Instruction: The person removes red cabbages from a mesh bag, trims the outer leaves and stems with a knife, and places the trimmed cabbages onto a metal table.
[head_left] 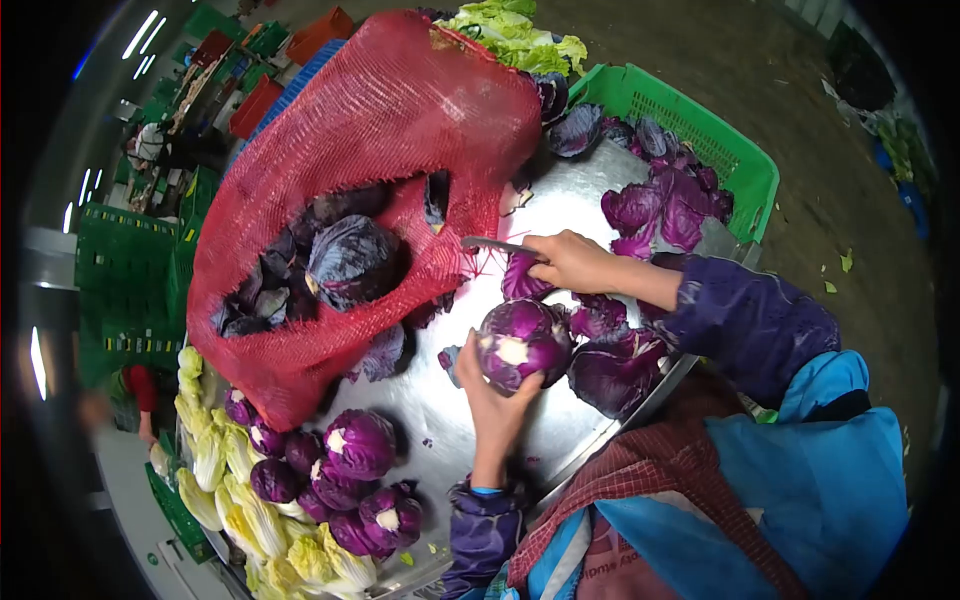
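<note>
My left hand (490, 405) grips a trimmed red cabbage (520, 345) from below, its pale cut stem facing up. Up and to the right of it, my right hand (572, 262) is closed around a knife (492, 243) whose blade points left. A purple leaf (522, 278) hangs just under the right hand's fingers, over the metal table (470, 440). Beside the held cabbage lie loose outer leaves (615, 375). A large red net bag (400, 120) gapes toward me, with an untrimmed dark cabbage (352, 262) in its mouth.
Trimmed red cabbages (360, 445) are grouped at the lower left, next to pale Chinese cabbages (245, 490). A green crate (690, 95) stands past a heap of purple leaves (670, 200). Green crates (125, 270) are stacked at far left, near another person's arm (145, 410).
</note>
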